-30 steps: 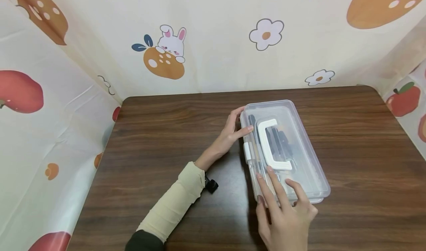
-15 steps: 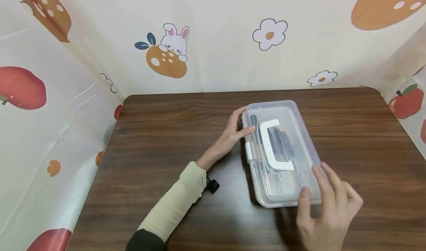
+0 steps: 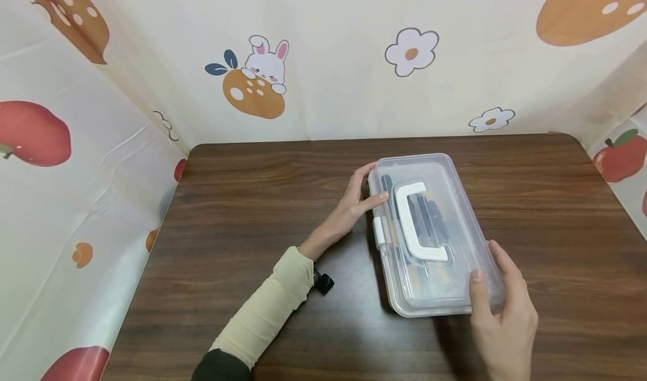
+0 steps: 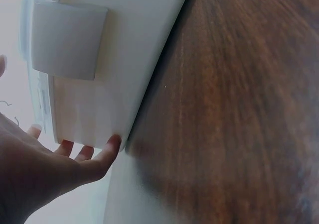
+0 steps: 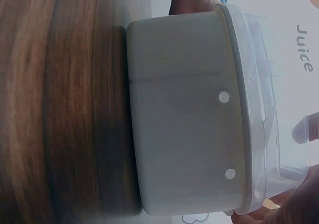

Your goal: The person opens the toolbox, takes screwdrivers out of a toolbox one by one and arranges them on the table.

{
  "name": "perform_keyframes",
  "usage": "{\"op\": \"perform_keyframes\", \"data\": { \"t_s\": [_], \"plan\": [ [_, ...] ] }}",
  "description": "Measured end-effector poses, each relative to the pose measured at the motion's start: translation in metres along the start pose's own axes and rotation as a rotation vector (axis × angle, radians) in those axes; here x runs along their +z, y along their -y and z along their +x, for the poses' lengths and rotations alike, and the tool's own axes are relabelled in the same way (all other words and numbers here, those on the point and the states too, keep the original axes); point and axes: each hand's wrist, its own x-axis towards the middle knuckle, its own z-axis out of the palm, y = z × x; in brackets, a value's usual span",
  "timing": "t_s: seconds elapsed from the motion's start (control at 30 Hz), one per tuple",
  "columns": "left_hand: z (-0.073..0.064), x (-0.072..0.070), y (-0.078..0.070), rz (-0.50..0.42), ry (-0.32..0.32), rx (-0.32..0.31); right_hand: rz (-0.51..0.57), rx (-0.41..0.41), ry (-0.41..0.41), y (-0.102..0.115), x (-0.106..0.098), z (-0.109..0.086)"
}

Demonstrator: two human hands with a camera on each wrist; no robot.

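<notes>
A clear plastic storage box (image 3: 440, 282) with a closed lid sits on the table, turned slightly. Its lid carries a white handle (image 3: 402, 218), folded flat, and a white latch (image 3: 378, 232) is on the left side. Through the lid, dark slender items (image 3: 429, 218) show blurred. My left hand (image 3: 347, 205) grips the far left corner, thumb on the lid and fingers along the wall, as the left wrist view shows too. Across the near right corner lies my right hand (image 3: 507, 313), thumb on the lid and fingers round the right edge. In the right wrist view, the box's smooth end wall (image 5: 184, 119) faces the camera.
The brown wood-grain table (image 3: 253, 201) has a rounded far edge. A pale cloth (image 3: 333, 77) printed with fruit, flowers and a rabbit hangs behind it and along both sides. A small black device (image 3: 323, 283) is strapped at the left wrist.
My right hand has gone from over the lid's near left part to the box's near right corner and taken hold there. My left hand stays at the far left corner.
</notes>
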Motion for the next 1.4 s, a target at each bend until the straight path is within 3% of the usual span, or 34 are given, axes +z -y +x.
{"op": "perform_keyframes", "data": {
  "t_s": [0.17,0.33,0.63,0.83,1.03,1.27,1.4],
  "plan": [
    [-0.006,0.001,-0.004,0.093,-0.011,-0.091,-0.014,0.107,0.020,-0.002,0.000,0.000],
    [-0.019,0.001,-0.009,0.153,-0.035,-0.150,-0.028,0.144,0.038,-0.004,-0.001,0.000],
    [-0.055,0.008,-0.016,0.163,0.024,-0.126,-0.054,0.156,0.034,-0.003,0.000,0.000],
    [-0.074,0.012,-0.017,0.174,0.045,-0.066,-0.055,0.145,0.034,-0.002,0.002,0.000],
    [-0.077,0.013,-0.017,0.177,0.027,-0.023,-0.059,0.160,0.033,-0.002,0.003,-0.001],
    [-0.073,0.015,-0.016,0.168,0.006,-0.073,-0.062,0.168,0.035,-0.001,0.003,-0.003],
    [-0.070,0.015,-0.014,0.091,0.005,-0.091,-0.066,0.174,0.031,0.001,0.004,-0.004]
  ]
}}
